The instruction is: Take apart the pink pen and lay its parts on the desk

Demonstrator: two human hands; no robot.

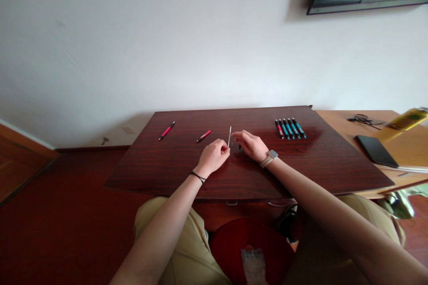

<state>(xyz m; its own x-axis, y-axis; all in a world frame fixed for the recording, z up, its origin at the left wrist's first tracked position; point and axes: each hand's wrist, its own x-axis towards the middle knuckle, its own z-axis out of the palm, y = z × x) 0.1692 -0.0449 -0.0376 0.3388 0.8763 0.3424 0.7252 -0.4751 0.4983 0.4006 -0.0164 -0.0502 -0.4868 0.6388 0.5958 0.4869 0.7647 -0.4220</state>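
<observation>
Above a red-brown wooden table (150,164), left hand (215,156) is pinching a thin white rod (229,134). Right hand (251,146) is flanking it, grip unclear.

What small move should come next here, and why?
Perhaps the right hand should pick up the small piece on the table: it lies between the hands, close by, while the left hand pinches the thin white stick.
</observation>
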